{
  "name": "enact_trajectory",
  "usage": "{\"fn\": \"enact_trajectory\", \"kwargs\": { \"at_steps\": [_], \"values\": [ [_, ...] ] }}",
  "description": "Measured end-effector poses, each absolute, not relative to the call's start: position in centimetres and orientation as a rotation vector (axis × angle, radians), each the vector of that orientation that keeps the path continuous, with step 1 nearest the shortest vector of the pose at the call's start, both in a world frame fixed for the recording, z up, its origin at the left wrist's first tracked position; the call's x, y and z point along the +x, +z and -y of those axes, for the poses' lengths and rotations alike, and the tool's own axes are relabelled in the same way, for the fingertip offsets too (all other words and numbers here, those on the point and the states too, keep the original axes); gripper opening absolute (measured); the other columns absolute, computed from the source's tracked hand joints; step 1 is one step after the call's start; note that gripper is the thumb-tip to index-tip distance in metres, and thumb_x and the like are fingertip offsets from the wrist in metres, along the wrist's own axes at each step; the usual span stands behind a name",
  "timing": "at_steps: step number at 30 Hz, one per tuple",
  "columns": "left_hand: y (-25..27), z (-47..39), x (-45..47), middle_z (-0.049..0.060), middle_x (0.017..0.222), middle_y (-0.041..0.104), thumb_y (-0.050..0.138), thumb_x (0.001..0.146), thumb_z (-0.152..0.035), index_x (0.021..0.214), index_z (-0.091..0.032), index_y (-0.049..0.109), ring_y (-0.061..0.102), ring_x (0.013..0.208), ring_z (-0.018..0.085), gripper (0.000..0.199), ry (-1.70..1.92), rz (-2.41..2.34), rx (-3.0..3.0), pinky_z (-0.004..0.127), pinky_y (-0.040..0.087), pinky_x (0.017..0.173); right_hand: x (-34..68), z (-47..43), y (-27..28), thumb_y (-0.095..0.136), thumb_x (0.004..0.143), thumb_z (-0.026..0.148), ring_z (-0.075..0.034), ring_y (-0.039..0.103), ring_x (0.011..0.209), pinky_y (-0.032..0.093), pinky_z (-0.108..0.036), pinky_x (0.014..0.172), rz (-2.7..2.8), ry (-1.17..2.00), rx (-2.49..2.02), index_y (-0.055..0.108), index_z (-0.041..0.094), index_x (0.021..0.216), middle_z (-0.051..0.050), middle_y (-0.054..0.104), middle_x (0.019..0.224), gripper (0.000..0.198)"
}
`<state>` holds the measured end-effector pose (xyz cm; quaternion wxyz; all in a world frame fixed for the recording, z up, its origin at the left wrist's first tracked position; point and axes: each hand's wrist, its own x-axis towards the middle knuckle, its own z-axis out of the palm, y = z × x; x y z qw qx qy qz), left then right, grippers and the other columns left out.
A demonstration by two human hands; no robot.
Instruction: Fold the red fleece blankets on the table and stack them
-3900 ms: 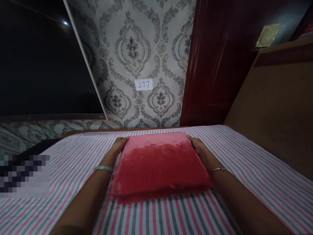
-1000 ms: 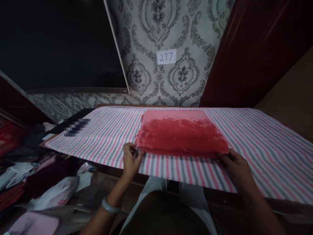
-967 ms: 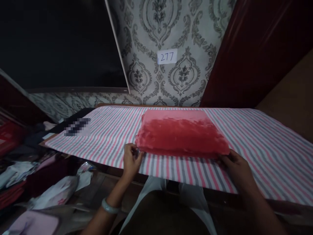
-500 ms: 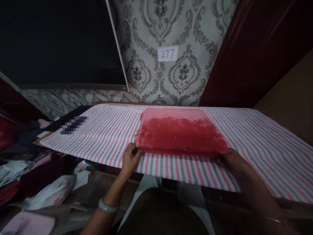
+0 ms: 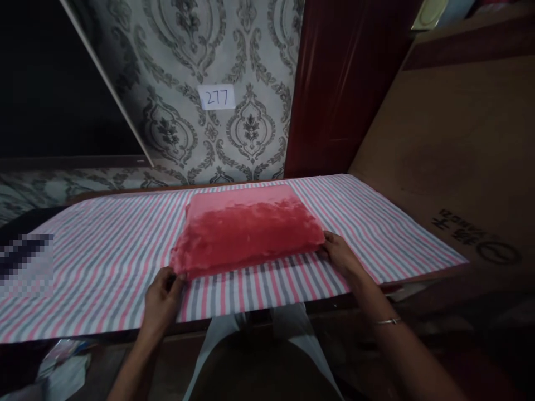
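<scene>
A red plush cloth (image 5: pixel 251 234), folded into a flat rectangle, lies on a striped sheet (image 5: pixel 112 245) of pink, grey and white. Its far part looks paler, its near part deeper red. At its near left corner, my left hand (image 5: pixel 163 295) is closed, thumb and forefinger pinching the edge. My right hand (image 5: pixel 340 252) grips the near right corner, with some fingertips hidden under the fold.
The striped sheet covers a table against a patterned wall (image 5: pixel 251 128) bearing a paper marked 277 (image 5: pixel 217 97). A dark screen (image 5: pixel 54 83) stands at left. A large cardboard box (image 5: pixel 451 161) borders the right end. A pixelated patch covers something at the left.
The view has turned to the right, so the cloth and wall sit further left and the cardboard box shows more. Both hands stay at the cloth's near corners.
</scene>
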<state>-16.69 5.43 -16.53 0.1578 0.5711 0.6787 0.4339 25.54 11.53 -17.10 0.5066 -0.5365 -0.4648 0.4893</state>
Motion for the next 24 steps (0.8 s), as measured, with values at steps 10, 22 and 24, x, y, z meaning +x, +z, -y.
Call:
{"fn": "enact_trajectory", "kwargs": {
  "at_steps": [10,22,24],
  "values": [
    [-15.0,-6.4,-15.6,0.004,0.073,0.068,0.061,0.062,-0.059,0.079,-0.02,0.061,0.06,0.07,0.022,0.043,1.146,-1.924,1.549,0.031,0.047,0.063,25.1,-12.3,-15.8,0.059,0.057,0.04,-0.007,0.029,0.038,0.018,-0.024,0.041,1.177,1.313,-1.334,0.047,0.023,0.064,0.007,0.041,0.042,0.022],
    [-14.8,-5.6,-18.3,0.005,0.078,0.068,0.061,0.067,-0.062,0.081,-0.02,0.061,0.063,0.07,0.022,0.045,1.19,-1.907,1.56,0.032,0.053,0.064,25.4,-11.3,-16.1,0.054,0.075,0.063,-0.011,0.04,0.039,0.029,-0.025,0.042,1.157,1.289,-1.31,0.053,0.021,0.07,0.003,0.048,0.044,0.042],
    [-13.6,-5.0,-17.8,0.012,0.103,0.068,0.058,0.074,-0.06,0.1,-0.017,0.063,0.066,0.081,0.025,0.05,1.383,-2.004,1.59,0.035,0.055,0.066,25.7,-10.8,-15.8,0.047,0.079,0.072,-0.014,0.05,0.043,0.035,-0.025,0.044,1.104,1.359,-1.261,0.06,0.02,0.093,0.001,0.056,0.052,0.056]
  ]
}}
